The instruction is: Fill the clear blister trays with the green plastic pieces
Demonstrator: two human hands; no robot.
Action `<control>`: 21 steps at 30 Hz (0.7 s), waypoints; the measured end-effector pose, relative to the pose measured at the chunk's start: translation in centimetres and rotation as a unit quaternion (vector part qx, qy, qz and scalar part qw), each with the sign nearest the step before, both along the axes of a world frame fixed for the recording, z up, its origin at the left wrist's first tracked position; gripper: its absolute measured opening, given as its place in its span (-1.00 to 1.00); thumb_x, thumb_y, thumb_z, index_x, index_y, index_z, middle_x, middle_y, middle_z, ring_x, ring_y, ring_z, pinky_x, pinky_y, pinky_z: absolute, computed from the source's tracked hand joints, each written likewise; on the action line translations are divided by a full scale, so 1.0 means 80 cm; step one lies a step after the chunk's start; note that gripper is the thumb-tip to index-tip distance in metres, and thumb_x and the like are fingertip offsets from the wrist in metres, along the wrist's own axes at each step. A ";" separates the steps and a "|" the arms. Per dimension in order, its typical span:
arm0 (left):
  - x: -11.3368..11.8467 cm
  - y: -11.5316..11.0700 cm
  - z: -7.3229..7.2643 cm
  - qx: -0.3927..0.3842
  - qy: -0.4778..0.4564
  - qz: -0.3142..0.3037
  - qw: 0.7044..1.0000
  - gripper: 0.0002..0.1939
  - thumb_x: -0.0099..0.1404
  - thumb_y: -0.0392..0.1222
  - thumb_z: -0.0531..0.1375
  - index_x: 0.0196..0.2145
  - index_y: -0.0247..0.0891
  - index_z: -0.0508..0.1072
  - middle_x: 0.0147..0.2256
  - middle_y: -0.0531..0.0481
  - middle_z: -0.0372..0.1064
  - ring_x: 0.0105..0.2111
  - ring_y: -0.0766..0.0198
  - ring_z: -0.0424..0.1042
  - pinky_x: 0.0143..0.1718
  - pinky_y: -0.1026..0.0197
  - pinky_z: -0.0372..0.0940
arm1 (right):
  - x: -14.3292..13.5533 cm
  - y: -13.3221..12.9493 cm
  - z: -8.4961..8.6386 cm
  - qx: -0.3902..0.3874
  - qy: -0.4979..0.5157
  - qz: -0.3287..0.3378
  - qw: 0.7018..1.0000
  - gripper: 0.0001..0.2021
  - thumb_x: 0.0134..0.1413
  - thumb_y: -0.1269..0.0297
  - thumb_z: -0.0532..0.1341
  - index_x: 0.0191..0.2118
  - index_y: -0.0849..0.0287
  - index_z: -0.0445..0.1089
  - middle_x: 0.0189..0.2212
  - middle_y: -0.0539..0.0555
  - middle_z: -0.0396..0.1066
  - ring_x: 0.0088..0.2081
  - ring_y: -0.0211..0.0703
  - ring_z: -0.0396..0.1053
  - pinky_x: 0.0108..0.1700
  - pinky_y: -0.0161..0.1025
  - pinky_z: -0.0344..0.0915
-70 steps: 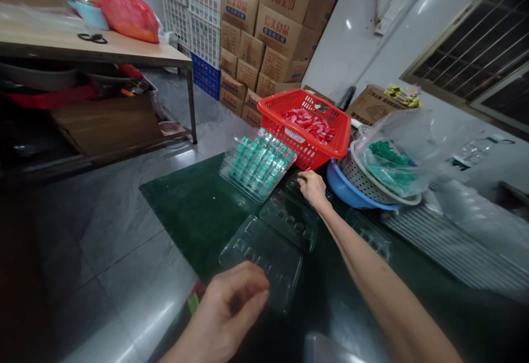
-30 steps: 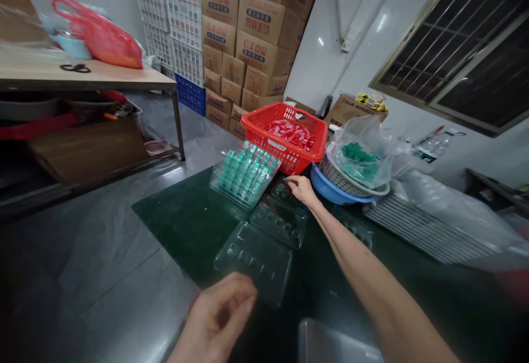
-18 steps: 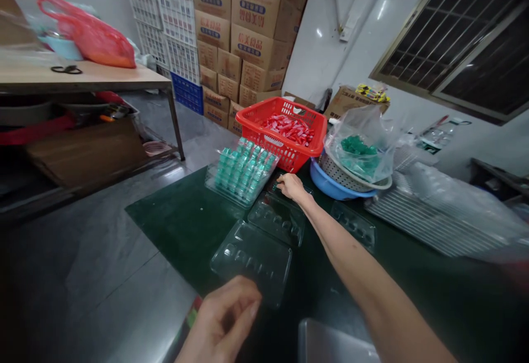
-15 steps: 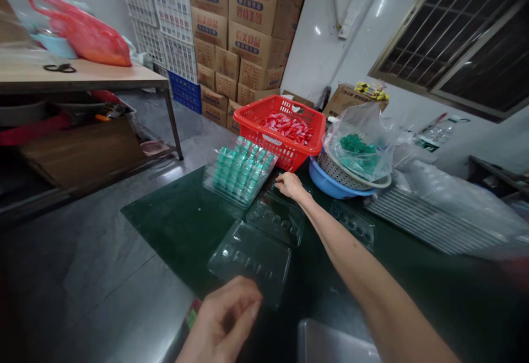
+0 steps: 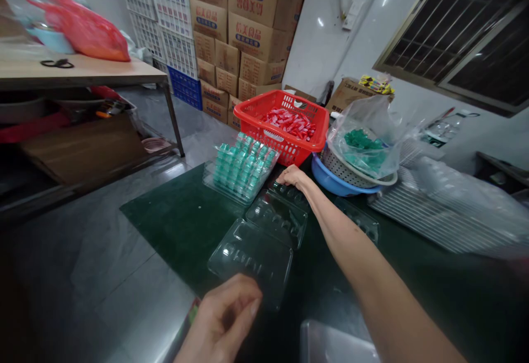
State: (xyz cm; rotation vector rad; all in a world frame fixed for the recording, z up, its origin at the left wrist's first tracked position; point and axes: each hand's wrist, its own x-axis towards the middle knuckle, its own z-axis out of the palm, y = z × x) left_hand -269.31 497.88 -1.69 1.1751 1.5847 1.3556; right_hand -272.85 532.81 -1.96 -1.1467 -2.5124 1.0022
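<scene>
My right hand (image 5: 290,177) reaches far forward, its fingers pinched at the far left corner of a clear plastic tray (image 5: 294,195) beside the red basket. Nearer me, a second clear tray (image 5: 276,215) and a third clear tray (image 5: 250,258) lie in line on the dark green tabletop (image 5: 165,214). My left hand (image 5: 225,319) hovers low over the near tray with fingers curled to the thumb; what sits between the tips, if anything, is hidden. Left of my right hand stands a stack of clear trays filled with green wrapped pieces (image 5: 243,167).
A red basket (image 5: 285,148) holds pink-red wrapped pieces. Right of it, a grey colander (image 5: 333,167) with a bag of green pieces (image 5: 363,148) sits in a blue basin (image 5: 330,178). Another clear tray (image 5: 359,220) lies right of my forearm. Stacked clear trays (image 5: 417,214) stand further right.
My right hand has shifted slightly forward and its wrist has turned, uncovering more of the far tray. My left hand is nearly unmoved. The view has tilted a little.
</scene>
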 end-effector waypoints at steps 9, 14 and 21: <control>-0.001 0.000 0.001 0.001 -0.010 0.000 1.000 -0.87 0.25 -0.22 0.03 -0.36 -0.23 0.36 -0.38 0.01 0.25 -0.46 0.38 0.21 -0.45 0.35 0.11 | -0.002 0.002 0.004 -0.092 -0.044 -0.028 0.994 -0.83 -0.36 0.48 0.33 -0.63 0.30 0.29 -0.80 -0.08 0.21 -0.71 -0.38 0.18 -0.65 -0.42 0.17; 0.000 0.001 0.002 0.003 -0.004 -0.002 1.000 -0.87 0.25 -0.21 0.04 -0.36 -0.23 0.36 -0.38 0.01 0.25 -0.46 0.38 0.21 -0.44 0.34 0.11 | 0.000 0.004 0.003 -0.117 -0.030 -0.033 0.992 -0.81 -0.36 0.48 0.33 -0.65 0.29 0.25 -0.79 -0.06 0.22 -0.72 -0.39 0.17 -0.67 -0.42 0.13; -0.006 -0.001 0.005 -0.014 -0.024 0.007 1.000 -0.86 0.25 -0.17 0.05 -0.35 -0.22 0.38 -0.36 0.01 0.25 -0.41 0.35 0.23 -0.40 0.34 0.15 | 0.012 0.014 -0.004 -0.155 0.022 -0.026 0.987 -0.87 -0.36 0.46 0.30 -0.63 0.27 0.30 -0.75 -0.05 0.27 -0.68 -0.37 0.19 -0.67 -0.43 0.04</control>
